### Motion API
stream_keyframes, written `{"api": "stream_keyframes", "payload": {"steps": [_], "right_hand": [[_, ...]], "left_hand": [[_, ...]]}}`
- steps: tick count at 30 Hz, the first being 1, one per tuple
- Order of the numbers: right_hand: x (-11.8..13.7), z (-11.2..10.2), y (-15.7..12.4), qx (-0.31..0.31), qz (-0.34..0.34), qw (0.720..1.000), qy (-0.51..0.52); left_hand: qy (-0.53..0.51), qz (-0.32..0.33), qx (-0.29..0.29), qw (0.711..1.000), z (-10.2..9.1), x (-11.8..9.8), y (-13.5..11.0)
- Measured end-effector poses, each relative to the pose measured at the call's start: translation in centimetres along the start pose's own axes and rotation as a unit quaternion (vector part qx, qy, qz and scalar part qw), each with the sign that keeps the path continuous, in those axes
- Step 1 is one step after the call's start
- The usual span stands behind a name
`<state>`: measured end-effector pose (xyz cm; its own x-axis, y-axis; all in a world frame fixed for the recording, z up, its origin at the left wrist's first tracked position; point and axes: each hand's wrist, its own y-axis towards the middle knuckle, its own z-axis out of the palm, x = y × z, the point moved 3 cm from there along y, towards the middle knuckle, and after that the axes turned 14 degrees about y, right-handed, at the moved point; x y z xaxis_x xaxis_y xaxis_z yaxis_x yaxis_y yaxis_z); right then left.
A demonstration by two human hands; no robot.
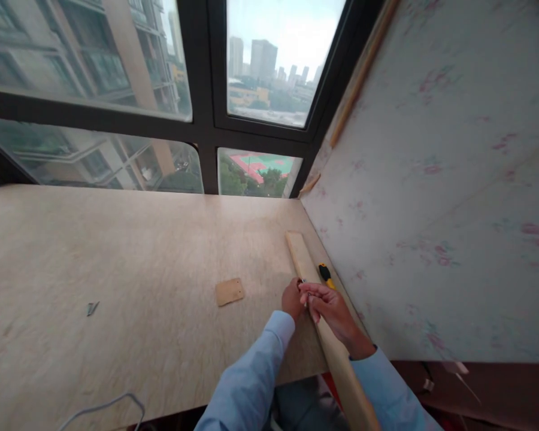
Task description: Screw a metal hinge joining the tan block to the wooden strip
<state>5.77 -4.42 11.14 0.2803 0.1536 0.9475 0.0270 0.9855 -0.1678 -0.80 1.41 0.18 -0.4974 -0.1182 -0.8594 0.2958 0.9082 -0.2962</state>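
A long pale wooden strip (302, 257) lies along the right edge of the wooden tabletop (130, 263), running from near the wall toward me and past the front edge. My right hand (332, 311) rests on top of the strip, fingers pointing left. Just left of the strip, my left hand (291, 298) is closed, and a small metal item shows at its fingertips against the strip; what it is I cannot tell. A yellow and black tool (326, 275) lies between the strip and the wall, just beyond my right hand.
A small tan square piece (229, 291) lies on the tabletop left of my hands. A small grey metal bit (91, 308) sits far left. A floral-papered wall (431, 197) rises on the right. Windows (265, 66) stand behind the table. A white wire loop (112, 404) shows at the front edge.
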Motion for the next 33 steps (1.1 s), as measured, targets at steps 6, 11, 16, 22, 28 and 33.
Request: {"api": "stream_keyframes", "payload": {"steps": [6, 11, 16, 22, 28, 33], "right_hand": [[-0.9, -7.0, 0.3, -0.124, -0.069, 0.99, 0.017], [-2.1, -9.7, 1.6, -0.154, -0.091, 0.984, -0.02], [-3.6, -9.7, 3.0, -0.122, -0.115, 0.983, -0.077], [-5.1, -9.2, 4.0, -0.093, -0.155, 0.974, -0.135], [-5.6, -9.0, 4.2, -0.055, -0.169, 0.972, -0.155], [-5.6, -9.0, 4.3, -0.045, -0.176, 0.968, -0.172]], "left_hand": [[-0.135, -0.123, 0.016, 0.983, 0.5, -0.3, 1.7], [-0.137, -0.154, 0.019, 0.978, 0.3, -0.6, 2.2], [-0.126, -0.145, -0.001, 0.981, 0.5, -0.4, 2.0], [-0.132, -0.136, 0.004, 0.982, 0.3, -0.5, 1.8], [-0.138, -0.135, 0.008, 0.981, 0.1, -0.7, 1.6], [-0.134, -0.141, 0.005, 0.981, 0.2, -0.6, 1.7]]}}
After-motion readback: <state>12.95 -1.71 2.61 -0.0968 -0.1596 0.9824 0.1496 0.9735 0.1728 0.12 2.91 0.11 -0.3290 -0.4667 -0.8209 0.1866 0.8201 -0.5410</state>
